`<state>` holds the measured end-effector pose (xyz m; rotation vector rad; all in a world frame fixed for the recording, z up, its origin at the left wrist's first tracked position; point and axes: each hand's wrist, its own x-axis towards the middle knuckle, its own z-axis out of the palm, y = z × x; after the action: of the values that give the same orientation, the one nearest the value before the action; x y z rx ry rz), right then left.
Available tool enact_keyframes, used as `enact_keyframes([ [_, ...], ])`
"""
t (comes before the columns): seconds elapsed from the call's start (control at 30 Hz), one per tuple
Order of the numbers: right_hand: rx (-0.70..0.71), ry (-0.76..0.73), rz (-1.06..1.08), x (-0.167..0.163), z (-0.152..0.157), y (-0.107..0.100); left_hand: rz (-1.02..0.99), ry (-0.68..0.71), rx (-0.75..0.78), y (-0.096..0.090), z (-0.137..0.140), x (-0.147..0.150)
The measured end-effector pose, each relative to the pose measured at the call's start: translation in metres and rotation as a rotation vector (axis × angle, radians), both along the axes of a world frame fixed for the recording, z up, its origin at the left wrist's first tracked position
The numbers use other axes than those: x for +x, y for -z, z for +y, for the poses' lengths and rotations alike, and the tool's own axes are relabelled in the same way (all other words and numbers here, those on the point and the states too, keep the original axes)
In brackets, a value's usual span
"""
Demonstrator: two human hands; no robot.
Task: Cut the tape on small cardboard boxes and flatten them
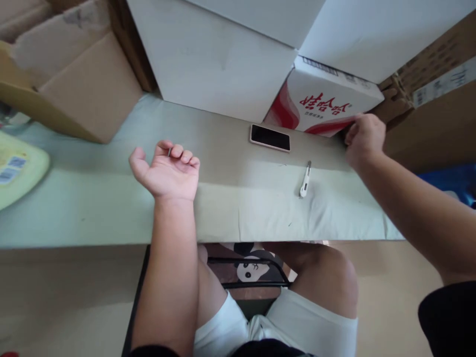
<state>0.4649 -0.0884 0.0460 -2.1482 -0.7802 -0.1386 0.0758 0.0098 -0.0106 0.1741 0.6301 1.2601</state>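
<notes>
My left hand (169, 171) is palm up above the cloth, fingers loosely bent and thumb apart. A thin grey bit shows at its index finger; I cannot tell what it is. My right hand (366, 136) has curled fingers at the lower right corner of a white and red printed box (323, 101). What those fingers hold, if anything, is hidden. Between the hands lie a phone (269, 137) with a dark screen and a white utility knife (305, 179).
Pale green cloth (111, 198) covers the table. Large white boxes (219, 59) stand along the back. Cardboard boxes stand at left (89, 89) and right (435, 119). A yellow-green container (22, 168) is at the left edge, and something blue (449, 181) at the right.
</notes>
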Motion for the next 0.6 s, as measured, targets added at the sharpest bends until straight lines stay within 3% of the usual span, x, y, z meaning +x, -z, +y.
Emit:
enact_keyframes([
  [0.17,0.016,-0.332,0.198,-0.137,0.080,0.025,-0.099,-0.102,-0.060,-0.004,0.000,-0.020],
  [0.23,0.000,-0.566,0.278,-0.197,0.112,0.032,-0.103,-0.122,-0.077,-0.004,0.001,-0.027],
  [0.33,0.022,-1.022,0.181,-0.282,0.148,0.025,-0.091,-0.154,-0.049,-0.001,0.004,-0.039],
  [0.4,-0.032,-1.195,0.077,-0.330,0.164,0.012,-0.076,-0.186,-0.023,0.002,0.007,-0.047],
  [0.5,-0.216,-1.324,-0.058,-0.380,0.181,-0.009,-0.059,-0.231,-0.009,0.005,0.009,-0.056],
  [0.6,-0.381,-1.251,-0.197,-0.405,0.194,-0.015,-0.063,-0.250,0.001,0.006,0.011,-0.059],
])
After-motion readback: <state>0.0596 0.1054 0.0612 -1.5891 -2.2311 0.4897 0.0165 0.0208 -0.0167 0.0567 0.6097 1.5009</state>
